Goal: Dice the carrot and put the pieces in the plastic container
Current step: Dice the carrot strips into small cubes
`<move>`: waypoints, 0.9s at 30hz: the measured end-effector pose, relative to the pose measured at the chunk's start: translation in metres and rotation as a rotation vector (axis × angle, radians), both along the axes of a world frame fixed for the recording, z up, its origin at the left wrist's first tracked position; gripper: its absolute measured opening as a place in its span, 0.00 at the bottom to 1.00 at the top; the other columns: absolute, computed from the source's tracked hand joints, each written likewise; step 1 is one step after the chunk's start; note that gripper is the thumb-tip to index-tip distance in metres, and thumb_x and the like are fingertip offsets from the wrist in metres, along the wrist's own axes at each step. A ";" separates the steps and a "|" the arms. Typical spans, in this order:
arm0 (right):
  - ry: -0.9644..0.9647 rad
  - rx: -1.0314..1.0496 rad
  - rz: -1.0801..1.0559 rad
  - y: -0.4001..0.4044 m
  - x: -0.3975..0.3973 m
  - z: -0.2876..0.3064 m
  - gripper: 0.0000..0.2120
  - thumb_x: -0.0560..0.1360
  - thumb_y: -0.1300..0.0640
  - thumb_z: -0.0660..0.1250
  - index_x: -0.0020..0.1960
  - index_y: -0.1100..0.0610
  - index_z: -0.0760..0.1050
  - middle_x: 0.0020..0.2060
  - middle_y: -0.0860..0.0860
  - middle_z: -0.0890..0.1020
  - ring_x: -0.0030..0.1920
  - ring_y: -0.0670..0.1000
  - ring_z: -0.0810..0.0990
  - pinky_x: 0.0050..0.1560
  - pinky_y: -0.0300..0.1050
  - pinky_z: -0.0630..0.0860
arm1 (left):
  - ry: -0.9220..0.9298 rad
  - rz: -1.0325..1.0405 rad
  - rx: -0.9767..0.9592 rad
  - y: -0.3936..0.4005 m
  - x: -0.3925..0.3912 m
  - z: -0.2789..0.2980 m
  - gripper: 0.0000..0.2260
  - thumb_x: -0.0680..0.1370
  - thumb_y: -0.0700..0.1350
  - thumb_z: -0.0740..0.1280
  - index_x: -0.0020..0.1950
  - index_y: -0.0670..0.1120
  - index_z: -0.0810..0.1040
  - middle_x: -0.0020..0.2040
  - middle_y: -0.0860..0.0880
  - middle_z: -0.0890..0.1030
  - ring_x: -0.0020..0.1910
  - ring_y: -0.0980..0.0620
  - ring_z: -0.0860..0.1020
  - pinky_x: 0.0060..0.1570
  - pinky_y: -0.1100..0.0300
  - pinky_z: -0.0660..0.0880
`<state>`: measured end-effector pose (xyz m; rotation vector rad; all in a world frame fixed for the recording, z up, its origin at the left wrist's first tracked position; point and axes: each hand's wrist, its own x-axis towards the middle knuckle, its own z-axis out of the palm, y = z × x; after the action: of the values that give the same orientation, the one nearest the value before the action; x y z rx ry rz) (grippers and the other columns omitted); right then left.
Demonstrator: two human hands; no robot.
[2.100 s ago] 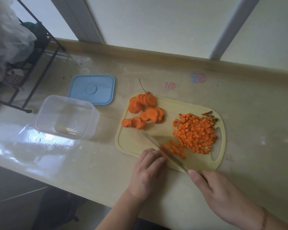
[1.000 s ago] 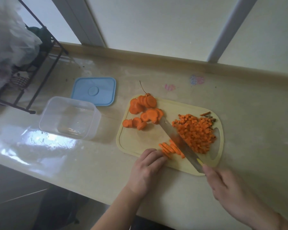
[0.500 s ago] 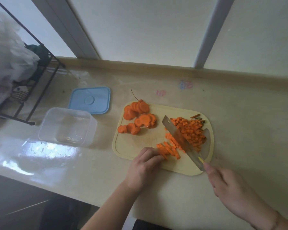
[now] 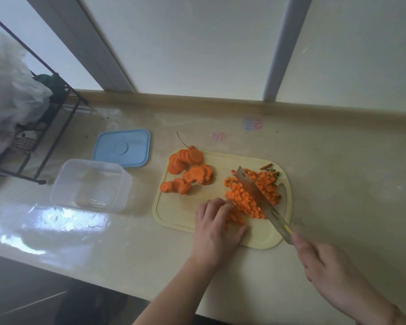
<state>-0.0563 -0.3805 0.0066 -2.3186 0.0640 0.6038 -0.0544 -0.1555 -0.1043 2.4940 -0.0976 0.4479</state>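
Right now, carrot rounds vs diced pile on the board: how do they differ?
Cut: the carrot rounds are whole discs, while the diced pile is small cubes.
Place: the rounds lie on the cutting board's left far part, the dice on its right side.
Contact: the knife held by the right hand lies across the dice; nothing touches the rounds.
Both are orange and on the board, none in the plastic container.

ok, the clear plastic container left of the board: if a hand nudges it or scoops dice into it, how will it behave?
The plastic container looks thin-walled and holds nothing, so it is probably light and would slide on the glossy counter when nudged. It sits low and wide, so tipping seems unlikely. Steadying it with a hand while loading is probably wise.
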 end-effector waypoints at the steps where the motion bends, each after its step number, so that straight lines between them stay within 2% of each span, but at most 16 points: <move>1: 0.004 0.004 0.002 -0.001 0.000 0.000 0.33 0.67 0.25 0.47 0.28 0.55 0.61 0.20 0.49 0.65 0.23 0.45 0.63 0.26 0.41 0.60 | -0.006 0.002 -0.006 0.000 0.001 0.000 0.19 0.69 0.55 0.75 0.55 0.47 0.79 0.56 0.50 0.74 0.57 0.47 0.72 0.60 0.55 0.69; 4: 0.020 0.005 0.009 -0.001 0.002 -0.001 0.33 0.66 0.25 0.46 0.29 0.55 0.61 0.21 0.49 0.64 0.23 0.45 0.63 0.26 0.41 0.59 | 0.014 0.007 -0.011 -0.001 0.000 0.000 0.16 0.70 0.51 0.75 0.53 0.46 0.81 0.53 0.49 0.76 0.56 0.47 0.72 0.59 0.54 0.71; 9: 0.014 -0.013 0.018 -0.001 0.002 -0.002 0.38 0.63 0.19 0.43 0.29 0.55 0.61 0.21 0.49 0.65 0.23 0.46 0.64 0.26 0.40 0.60 | 0.121 0.029 0.050 -0.004 0.001 0.000 0.18 0.70 0.54 0.72 0.57 0.49 0.80 0.57 0.50 0.78 0.59 0.44 0.73 0.61 0.51 0.71; 14: 0.013 -0.006 0.022 0.001 0.003 -0.002 0.41 0.60 0.16 0.41 0.29 0.55 0.61 0.21 0.49 0.65 0.23 0.45 0.64 0.27 0.42 0.60 | 0.118 0.026 -0.031 0.001 0.002 0.001 0.17 0.71 0.56 0.72 0.56 0.49 0.79 0.55 0.51 0.78 0.58 0.46 0.72 0.63 0.54 0.68; 19: 0.024 -0.005 0.019 0.001 0.002 -0.004 0.41 0.61 0.16 0.41 0.29 0.55 0.61 0.22 0.49 0.65 0.24 0.45 0.63 0.28 0.43 0.61 | 0.082 -0.014 -0.031 0.006 0.001 0.002 0.17 0.72 0.55 0.72 0.56 0.47 0.81 0.52 0.51 0.80 0.57 0.48 0.72 0.61 0.55 0.69; 24: 0.028 -0.020 0.017 0.001 0.001 -0.003 0.41 0.59 0.16 0.40 0.29 0.55 0.61 0.21 0.50 0.66 0.23 0.45 0.64 0.27 0.43 0.61 | 0.133 -0.100 -0.052 0.018 0.006 0.002 0.19 0.74 0.60 0.70 0.57 0.48 0.83 0.54 0.50 0.80 0.57 0.49 0.71 0.61 0.56 0.69; 27: 0.027 -0.018 0.019 0.001 0.002 -0.003 0.42 0.59 0.16 0.40 0.29 0.55 0.61 0.21 0.49 0.65 0.23 0.44 0.64 0.28 0.44 0.61 | 0.157 -0.173 -0.061 0.026 0.005 0.008 0.15 0.79 0.55 0.68 0.59 0.47 0.81 0.55 0.50 0.79 0.58 0.48 0.71 0.61 0.53 0.71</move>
<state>-0.0548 -0.3792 0.0037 -2.3311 0.0610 0.6470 -0.0491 -0.1293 -0.0963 2.4259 -0.2307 0.1796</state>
